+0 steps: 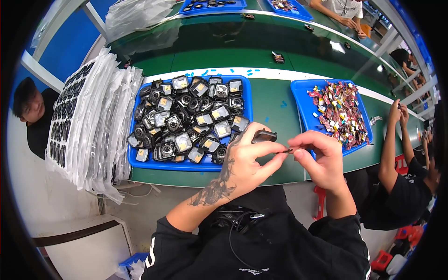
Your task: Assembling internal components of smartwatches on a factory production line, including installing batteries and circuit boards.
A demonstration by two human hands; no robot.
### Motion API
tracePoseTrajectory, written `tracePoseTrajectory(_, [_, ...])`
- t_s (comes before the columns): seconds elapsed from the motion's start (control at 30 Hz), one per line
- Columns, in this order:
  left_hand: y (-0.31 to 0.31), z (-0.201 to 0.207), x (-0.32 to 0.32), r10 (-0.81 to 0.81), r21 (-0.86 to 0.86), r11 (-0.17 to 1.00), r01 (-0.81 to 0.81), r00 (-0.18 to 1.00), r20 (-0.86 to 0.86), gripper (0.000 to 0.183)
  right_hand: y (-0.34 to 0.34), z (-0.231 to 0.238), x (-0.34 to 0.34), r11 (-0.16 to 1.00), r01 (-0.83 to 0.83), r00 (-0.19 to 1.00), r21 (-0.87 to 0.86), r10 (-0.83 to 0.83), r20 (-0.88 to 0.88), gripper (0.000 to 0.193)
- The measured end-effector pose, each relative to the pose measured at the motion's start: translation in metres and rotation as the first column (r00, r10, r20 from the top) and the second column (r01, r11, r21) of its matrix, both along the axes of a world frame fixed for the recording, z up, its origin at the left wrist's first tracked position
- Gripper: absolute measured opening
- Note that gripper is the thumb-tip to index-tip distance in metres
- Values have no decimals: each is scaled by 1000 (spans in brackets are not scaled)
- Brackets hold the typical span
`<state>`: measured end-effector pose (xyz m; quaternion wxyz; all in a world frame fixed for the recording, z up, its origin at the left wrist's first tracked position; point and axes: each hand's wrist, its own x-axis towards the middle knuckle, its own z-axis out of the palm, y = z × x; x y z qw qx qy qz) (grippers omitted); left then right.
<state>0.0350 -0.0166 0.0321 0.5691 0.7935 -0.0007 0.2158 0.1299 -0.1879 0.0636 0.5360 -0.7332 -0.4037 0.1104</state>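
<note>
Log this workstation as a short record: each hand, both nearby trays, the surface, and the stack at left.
Left hand: thumb and index finger pinching a small dark part; a black plastic casing at the other fingers
Right hand: fingertips at that part; grip unclear
Left tray: blue, rectangular, heaped with black casings
Right tray: blue, holding small red, yellow and white pieces
Surface: green worktop
Stack: whitish plastic sheets
</note>
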Motion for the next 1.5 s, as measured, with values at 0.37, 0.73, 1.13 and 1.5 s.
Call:
tracePoseTrajectory(0.37, [2,-8,-1,94,158,979,-131,970,222,11,5,-1,-5,997,-79,989,21,81,-125,11])
tracePoseTrajectory(0.73, [5,-26,4,-91,-908,414,69,995,34,35,9,-19,-16,986,107,987,131,-90,-136,18])
tracePoseTrajectory(1.13, [-21,-23,-4,11,-790,612,39,998,57,34,36,-13,-21,979,193,966,63,-201,164,18])
tracePoseTrajectory(1.5, [-15,-32,-6,-1,-784,618,59,997,75,35,36,-16,-20,975,209,967,72,-217,136,11])
